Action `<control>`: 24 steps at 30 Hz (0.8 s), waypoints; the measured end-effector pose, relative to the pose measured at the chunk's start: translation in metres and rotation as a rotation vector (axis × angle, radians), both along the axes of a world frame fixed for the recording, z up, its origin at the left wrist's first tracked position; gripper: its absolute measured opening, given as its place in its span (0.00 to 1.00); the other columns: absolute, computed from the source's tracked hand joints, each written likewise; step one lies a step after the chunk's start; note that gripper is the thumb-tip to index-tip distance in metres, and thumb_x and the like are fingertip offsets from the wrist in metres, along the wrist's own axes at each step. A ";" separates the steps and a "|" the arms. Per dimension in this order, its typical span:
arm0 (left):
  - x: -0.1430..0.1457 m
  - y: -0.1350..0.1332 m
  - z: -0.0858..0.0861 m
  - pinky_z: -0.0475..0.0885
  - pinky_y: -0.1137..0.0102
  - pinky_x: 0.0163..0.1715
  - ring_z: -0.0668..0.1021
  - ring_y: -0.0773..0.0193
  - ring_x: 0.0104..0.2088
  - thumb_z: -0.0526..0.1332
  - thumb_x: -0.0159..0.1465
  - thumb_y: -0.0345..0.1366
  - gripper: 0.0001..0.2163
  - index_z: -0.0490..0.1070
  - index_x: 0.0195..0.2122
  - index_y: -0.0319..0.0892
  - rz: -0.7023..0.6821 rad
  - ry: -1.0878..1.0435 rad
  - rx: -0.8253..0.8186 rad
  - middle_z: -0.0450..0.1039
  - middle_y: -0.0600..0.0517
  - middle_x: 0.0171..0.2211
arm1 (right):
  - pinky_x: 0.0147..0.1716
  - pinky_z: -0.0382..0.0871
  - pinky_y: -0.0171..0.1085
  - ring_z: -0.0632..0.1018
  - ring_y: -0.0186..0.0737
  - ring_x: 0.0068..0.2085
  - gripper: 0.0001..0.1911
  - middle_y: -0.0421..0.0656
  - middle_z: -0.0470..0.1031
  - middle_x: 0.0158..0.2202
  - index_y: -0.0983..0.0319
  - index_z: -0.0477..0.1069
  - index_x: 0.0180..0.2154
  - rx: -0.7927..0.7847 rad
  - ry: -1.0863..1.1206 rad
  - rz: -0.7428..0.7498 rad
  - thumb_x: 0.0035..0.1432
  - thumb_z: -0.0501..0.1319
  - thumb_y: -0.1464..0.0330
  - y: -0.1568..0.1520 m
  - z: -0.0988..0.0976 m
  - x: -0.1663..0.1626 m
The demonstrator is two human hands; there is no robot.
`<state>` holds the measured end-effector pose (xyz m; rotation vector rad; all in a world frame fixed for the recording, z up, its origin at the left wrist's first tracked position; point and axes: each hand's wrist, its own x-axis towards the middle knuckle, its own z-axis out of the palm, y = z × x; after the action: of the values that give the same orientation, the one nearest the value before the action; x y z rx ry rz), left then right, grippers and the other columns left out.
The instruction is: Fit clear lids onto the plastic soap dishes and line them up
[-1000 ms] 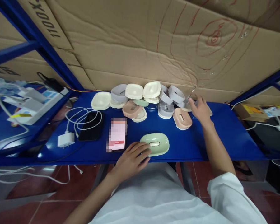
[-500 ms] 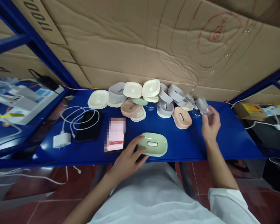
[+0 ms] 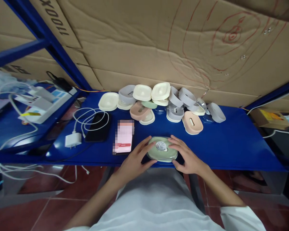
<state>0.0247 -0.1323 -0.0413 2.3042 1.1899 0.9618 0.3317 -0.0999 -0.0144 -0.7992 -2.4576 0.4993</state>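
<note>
Okay, holds green dish point(image 3: 162, 156) under clear lid point(image 3: 161, 146) between left hand point(image 3: 133, 162) and right hand point(image 3: 190, 159). Cups both ends, near lit phone point(image 3: 125, 139).

A: Class of place?

B: Workshop, of makeshift fit-out.

A: Grounds, structure first?

B: Blue table point(image 3: 233, 138), narrow, between blue metal frames point(image 3: 65, 65). Behind it, one cardboard sheet point(image 3: 135, 41), upright as backing; bold print at left, hand-drawn red rings at right. Second blue table point(image 3: 16, 141), adjoining at left.

A: Stock?

B: Plastic dishes point(image 3: 161, 93), many, near-alike in form; cream, grey, pink, green; heaped unpacked along the back of the table.

A: Electrics and sundries?

B: White power strip point(image 3: 55, 105), far left. Charger point(image 3: 73, 140), loose on the table. Open cardboard box point(image 3: 260, 118), far right.

A: Floor?

B: Tiled floor point(image 3: 65, 205), red, hard-wearing sort.
</note>
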 end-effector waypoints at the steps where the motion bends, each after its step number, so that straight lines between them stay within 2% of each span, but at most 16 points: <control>1: 0.000 0.000 -0.001 0.75 0.52 0.69 0.71 0.49 0.73 0.70 0.72 0.40 0.33 0.58 0.75 0.52 0.008 0.010 -0.003 0.61 0.40 0.75 | 0.72 0.66 0.63 0.58 0.59 0.79 0.36 0.57 0.64 0.75 0.58 0.60 0.73 0.024 -0.029 0.001 0.69 0.66 0.65 0.000 -0.001 -0.001; 3: 0.000 0.000 -0.004 0.75 0.53 0.69 0.72 0.50 0.72 0.70 0.71 0.41 0.31 0.62 0.73 0.52 0.025 0.015 0.006 0.63 0.42 0.74 | 0.72 0.67 0.63 0.58 0.60 0.79 0.39 0.56 0.63 0.76 0.56 0.59 0.75 0.105 -0.089 -0.009 0.69 0.69 0.60 -0.001 -0.003 -0.003; 6: 0.000 0.000 -0.006 0.76 0.54 0.68 0.73 0.51 0.72 0.70 0.72 0.41 0.31 0.63 0.73 0.52 0.020 0.023 0.039 0.63 0.42 0.74 | 0.71 0.68 0.61 0.59 0.59 0.79 0.39 0.54 0.65 0.75 0.54 0.59 0.76 0.220 -0.129 -0.041 0.70 0.69 0.59 -0.006 -0.006 -0.003; 11: 0.001 -0.001 -0.003 0.77 0.53 0.67 0.72 0.49 0.72 0.66 0.75 0.42 0.30 0.60 0.75 0.51 0.004 0.088 0.109 0.63 0.40 0.75 | 0.70 0.72 0.58 0.62 0.58 0.78 0.41 0.54 0.66 0.74 0.55 0.59 0.76 0.281 -0.096 -0.074 0.69 0.70 0.59 -0.014 -0.010 -0.001; 15: 0.001 -0.003 -0.001 0.77 0.55 0.66 0.73 0.49 0.72 0.64 0.76 0.42 0.29 0.60 0.76 0.52 0.000 0.105 0.134 0.62 0.41 0.75 | 0.70 0.72 0.57 0.63 0.57 0.77 0.42 0.52 0.66 0.75 0.54 0.59 0.77 0.285 -0.105 -0.117 0.68 0.72 0.61 -0.020 -0.011 0.000; 19: 0.000 -0.003 -0.001 0.78 0.57 0.66 0.73 0.50 0.72 0.66 0.74 0.41 0.30 0.61 0.75 0.55 0.011 0.102 0.092 0.61 0.44 0.76 | 0.69 0.74 0.56 0.65 0.56 0.76 0.42 0.51 0.65 0.75 0.52 0.59 0.76 0.237 -0.088 -0.144 0.68 0.72 0.62 -0.023 -0.011 0.000; 24: -0.002 0.000 -0.001 0.76 0.54 0.67 0.73 0.50 0.72 0.68 0.73 0.38 0.31 0.61 0.75 0.56 -0.016 0.051 0.032 0.61 0.43 0.76 | 0.68 0.75 0.56 0.69 0.57 0.74 0.39 0.51 0.65 0.75 0.51 0.61 0.76 0.241 -0.067 -0.168 0.69 0.70 0.60 -0.024 -0.014 -0.003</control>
<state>0.0224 -0.1323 -0.0419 2.3726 1.1820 0.9280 0.3282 -0.1242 -0.0281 -0.9220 -2.4236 0.1130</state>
